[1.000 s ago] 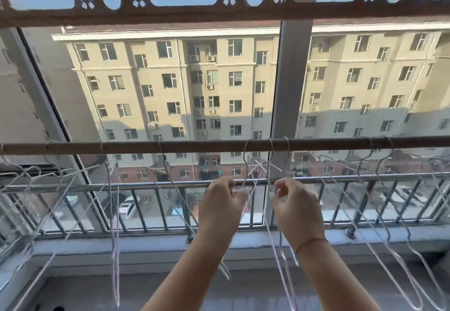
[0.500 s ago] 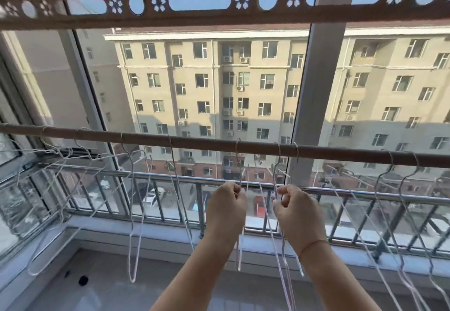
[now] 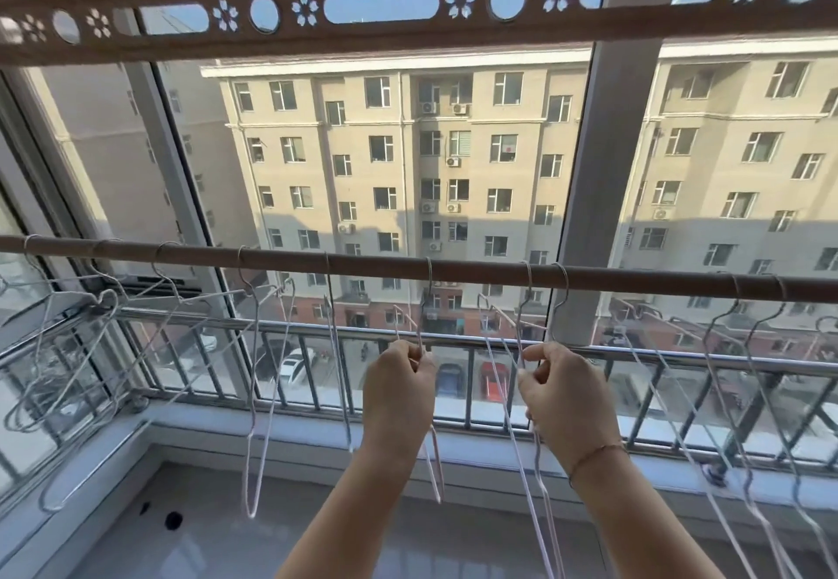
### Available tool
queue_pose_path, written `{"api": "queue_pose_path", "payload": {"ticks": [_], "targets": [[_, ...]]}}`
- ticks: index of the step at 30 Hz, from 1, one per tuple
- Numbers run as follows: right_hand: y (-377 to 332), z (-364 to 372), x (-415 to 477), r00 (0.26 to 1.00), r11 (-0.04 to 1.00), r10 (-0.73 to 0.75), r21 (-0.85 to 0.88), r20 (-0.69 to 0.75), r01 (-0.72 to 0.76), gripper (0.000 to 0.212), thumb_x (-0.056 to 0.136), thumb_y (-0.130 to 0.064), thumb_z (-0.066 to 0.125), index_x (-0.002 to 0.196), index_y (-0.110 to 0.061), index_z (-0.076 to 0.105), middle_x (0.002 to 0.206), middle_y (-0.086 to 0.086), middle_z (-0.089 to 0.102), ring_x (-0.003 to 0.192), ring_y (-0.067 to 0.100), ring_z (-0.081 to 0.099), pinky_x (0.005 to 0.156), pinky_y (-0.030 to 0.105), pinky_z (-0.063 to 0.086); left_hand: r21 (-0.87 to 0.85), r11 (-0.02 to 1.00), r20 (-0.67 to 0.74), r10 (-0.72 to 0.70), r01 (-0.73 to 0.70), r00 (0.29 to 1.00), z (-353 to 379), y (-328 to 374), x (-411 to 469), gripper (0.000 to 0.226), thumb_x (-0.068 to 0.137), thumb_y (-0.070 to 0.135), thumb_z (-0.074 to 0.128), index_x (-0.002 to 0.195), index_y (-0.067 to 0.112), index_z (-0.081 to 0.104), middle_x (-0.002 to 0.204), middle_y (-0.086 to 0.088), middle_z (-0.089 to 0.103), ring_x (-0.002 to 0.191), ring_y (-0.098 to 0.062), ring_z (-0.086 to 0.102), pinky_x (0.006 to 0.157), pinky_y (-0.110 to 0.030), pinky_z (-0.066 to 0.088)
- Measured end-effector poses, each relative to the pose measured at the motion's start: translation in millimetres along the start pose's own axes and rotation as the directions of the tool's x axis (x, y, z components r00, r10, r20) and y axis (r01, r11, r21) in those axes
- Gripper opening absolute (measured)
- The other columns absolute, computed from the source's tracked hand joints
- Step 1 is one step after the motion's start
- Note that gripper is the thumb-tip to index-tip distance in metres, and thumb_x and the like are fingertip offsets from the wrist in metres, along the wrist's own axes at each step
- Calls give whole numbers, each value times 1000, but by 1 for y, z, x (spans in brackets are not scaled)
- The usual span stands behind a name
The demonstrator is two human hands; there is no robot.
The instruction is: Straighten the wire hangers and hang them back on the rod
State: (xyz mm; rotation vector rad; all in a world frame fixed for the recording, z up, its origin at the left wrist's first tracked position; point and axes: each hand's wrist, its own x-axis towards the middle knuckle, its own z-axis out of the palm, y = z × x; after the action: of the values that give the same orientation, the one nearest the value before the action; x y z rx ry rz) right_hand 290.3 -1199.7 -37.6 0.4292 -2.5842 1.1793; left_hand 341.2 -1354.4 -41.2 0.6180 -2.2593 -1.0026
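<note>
A brown rod (image 3: pixel 476 271) runs across the window, with several thin white wire hangers hooked on it. My left hand (image 3: pixel 399 392) is closed on the shoulder wire of one hanger (image 3: pixel 428 288) hooked at the rod's middle. My right hand (image 3: pixel 562 390) pinches the wires of two hangers (image 3: pixel 526 301) hooked just to the right. Their lower loops dangle below my wrists. More hangers (image 3: pixel 260 397) hang to the left and further hangers (image 3: pixel 743 351) hang to the right, some bent and tangled.
A steel railing (image 3: pixel 290 333) crosses behind the hangers, outside the window glass. A grey window post (image 3: pixel 598 179) stands behind the rod at right. A carved brown valance (image 3: pixel 408 11) spans the top. A white sill (image 3: pixel 149 528) lies below.
My view has swung left and tilted, bringing more left-side hangers into sight. Both hands stay on the middle hangers and have drawn a little further apart.
</note>
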Motion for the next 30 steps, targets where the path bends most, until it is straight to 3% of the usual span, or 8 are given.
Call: {"api": "queue_pose_path", "payload": {"ticks": [4,8,12,15,18,25,30], "targets": [[-2,-4,-4,1000,1000,-6,30,-24,7,22,85,-17,58,106,-13,62,75,1,67,69,24,66,73,35,55,8,1000,-93,3,-2,996,-4,0,-3,26,89,24,58,110,7,54,90,-3,59,74,-16,54,67,-23,40],[2,-16,-10,975,999,-42,-11,-217,41,6,82,-17,62,87,-16,62,67,-4,61,61,17,58,64,25,46,17,980,-244,196,-198,950,-13,17,-10,19,87,18,60,102,10,52,87,2,51,74,-13,48,67,-19,35],[13,-18,-11,976,998,29,-48,-218,-41,19,80,-26,66,91,-14,57,83,1,59,73,20,55,66,25,39,-74,942,-83,322,-328,943,-1,41,-26,11,90,26,58,94,16,60,82,4,62,73,-12,60,69,-24,50],[18,-14,-11,982,994,83,-61,-167,-94,26,81,-29,64,101,-13,58,92,3,61,85,23,58,77,30,45,-78,958,126,285,-277,950,18,51,-34,25,89,36,56,104,17,59,86,3,66,80,-15,62,72,-27,49],[23,-12,-11,984,990,113,-64,-137,-123,18,85,-27,59,96,-13,62,87,4,67,87,25,60,77,32,48,-54,978,249,208,-200,946,34,51,-36,34,88,38,58,111,13,54,89,0,69,85,-19,65,77,-33,52],[51,-42,-10,954,984,147,-55,-263,-167,17,90,-19,53,84,-8,63,74,7,66,69,23,57,64,25,39,-54,987,278,162,-153,947,58,58,-44,33,87,25,59,117,12,52,84,-3,66,79,-21,63,72,-31,50],[70,-62,-12,963,983,145,-80,-226,-167,15,89,-17,54,83,-8,64,66,-1,57,65,17,53,60,23,39,-52,992,245,128,-119,961,67,67,-50,40,88,22,59,125,10,49,71,5,57,69,-16,56,66,-25,40]]}}
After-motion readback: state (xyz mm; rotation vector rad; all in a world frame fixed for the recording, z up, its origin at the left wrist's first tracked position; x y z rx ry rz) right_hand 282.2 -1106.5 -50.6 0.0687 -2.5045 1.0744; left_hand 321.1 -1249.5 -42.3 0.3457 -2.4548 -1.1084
